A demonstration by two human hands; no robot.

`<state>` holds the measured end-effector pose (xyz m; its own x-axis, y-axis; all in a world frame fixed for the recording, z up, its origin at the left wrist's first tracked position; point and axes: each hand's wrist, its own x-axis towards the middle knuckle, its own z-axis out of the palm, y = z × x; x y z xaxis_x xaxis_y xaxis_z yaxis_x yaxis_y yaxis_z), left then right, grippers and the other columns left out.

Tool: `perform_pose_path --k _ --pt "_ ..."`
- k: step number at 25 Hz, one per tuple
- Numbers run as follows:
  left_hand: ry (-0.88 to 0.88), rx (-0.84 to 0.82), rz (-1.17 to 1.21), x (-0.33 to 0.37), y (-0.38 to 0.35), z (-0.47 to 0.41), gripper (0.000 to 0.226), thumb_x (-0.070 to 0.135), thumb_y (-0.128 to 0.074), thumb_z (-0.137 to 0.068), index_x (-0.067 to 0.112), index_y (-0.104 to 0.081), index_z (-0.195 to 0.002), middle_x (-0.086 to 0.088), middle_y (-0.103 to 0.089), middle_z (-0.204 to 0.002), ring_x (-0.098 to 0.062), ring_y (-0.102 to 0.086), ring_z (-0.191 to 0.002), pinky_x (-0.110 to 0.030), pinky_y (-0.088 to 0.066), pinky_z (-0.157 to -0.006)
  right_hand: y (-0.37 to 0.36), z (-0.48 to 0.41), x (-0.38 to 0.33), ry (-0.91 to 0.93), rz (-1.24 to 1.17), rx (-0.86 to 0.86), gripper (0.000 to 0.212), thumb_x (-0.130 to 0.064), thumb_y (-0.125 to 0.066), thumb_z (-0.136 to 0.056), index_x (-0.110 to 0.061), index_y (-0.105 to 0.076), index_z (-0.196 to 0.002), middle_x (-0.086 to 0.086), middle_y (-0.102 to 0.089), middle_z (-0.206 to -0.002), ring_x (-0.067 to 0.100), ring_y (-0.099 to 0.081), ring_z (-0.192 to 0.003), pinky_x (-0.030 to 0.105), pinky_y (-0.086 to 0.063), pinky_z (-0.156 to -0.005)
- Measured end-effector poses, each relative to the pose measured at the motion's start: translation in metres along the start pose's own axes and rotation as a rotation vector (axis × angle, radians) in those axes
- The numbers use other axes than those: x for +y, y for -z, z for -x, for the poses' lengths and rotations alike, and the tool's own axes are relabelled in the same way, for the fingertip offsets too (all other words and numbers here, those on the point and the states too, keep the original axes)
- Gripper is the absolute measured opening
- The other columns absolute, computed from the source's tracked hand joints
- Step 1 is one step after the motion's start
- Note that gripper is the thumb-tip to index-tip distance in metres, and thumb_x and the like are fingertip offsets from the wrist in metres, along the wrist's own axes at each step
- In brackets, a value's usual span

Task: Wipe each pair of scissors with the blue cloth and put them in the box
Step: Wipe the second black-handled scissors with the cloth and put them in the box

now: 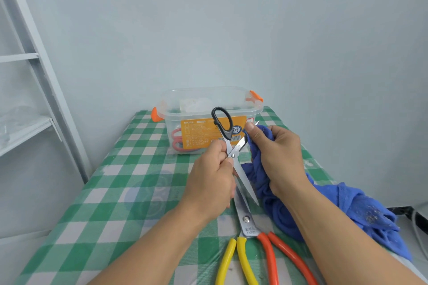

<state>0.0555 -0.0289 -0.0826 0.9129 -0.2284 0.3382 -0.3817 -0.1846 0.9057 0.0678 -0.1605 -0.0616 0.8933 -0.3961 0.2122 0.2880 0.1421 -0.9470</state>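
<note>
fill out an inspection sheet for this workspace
surface: table in a green checked cover under clear film
job's things: black-handled scissors, blades open; blue cloth wrapped on one blade; clear box holds red-handled scissors; yellow-handled pair and orange-handled pair lie at the near edge
clutter: nothing seen
grippers: left hand grips the black-handled scissors near the pivot; right hand pinches the blue cloth on the blade
cables: pale cable at far right, off the table
surroundings: pale wall; grey metal frame at left

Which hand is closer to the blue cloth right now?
Right. The right hand grips the blue cloth, pressing it on a blade; the left hand is just left of it, holding the black-handled scissors.
</note>
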Motion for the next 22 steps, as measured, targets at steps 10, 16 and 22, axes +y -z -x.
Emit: perform_pose_path --k 10,16,22 --pt "0.088 0.026 0.066 -0.004 0.004 -0.004 0.012 0.001 -0.035 -0.102 0.001 -0.038 -0.091 -0.018 -0.043 -0.055 -0.018 -0.038 -0.032 -0.028 -0.032 -0.039 0.002 0.007 0.006 -0.052 0.198 -0.231 0.025 -0.022 -0.083 -0.08 0.0 -0.073 -0.085 0.022 -0.058 -0.065 0.016 -0.055 -0.055 0.026 -0.043 -0.043" --pt "0.047 0.002 0.026 -0.003 0.002 -0.002 0.01 0.001 -0.038 -0.103 -0.001 -0.04 -0.093 -0.015 -0.042 -0.061 -0.017 -0.039 -0.036 -0.031 -0.033 -0.038 0.011 -0.01 0.002 0.084 0.223 -0.004 0.031 -0.026 -0.08 -0.085 0.001 -0.069 -0.077 0.008 -0.057 -0.06 0.018 -0.047 -0.054 0.028 -0.043 -0.046" --pt "0.054 -0.003 0.007 -0.002 0.002 -0.001 0.009 0.001 -0.037 -0.103 -0.003 -0.04 -0.095 -0.016 -0.042 -0.062 -0.014 -0.039 -0.034 -0.029 -0.033 -0.038 0.013 -0.012 0.007 0.019 0.124 -0.003 0.03 -0.028 -0.082 -0.083 -0.001 -0.069 -0.08 0.002 -0.047 -0.052 0.021 -0.039 -0.045 0.032 -0.043 -0.048"
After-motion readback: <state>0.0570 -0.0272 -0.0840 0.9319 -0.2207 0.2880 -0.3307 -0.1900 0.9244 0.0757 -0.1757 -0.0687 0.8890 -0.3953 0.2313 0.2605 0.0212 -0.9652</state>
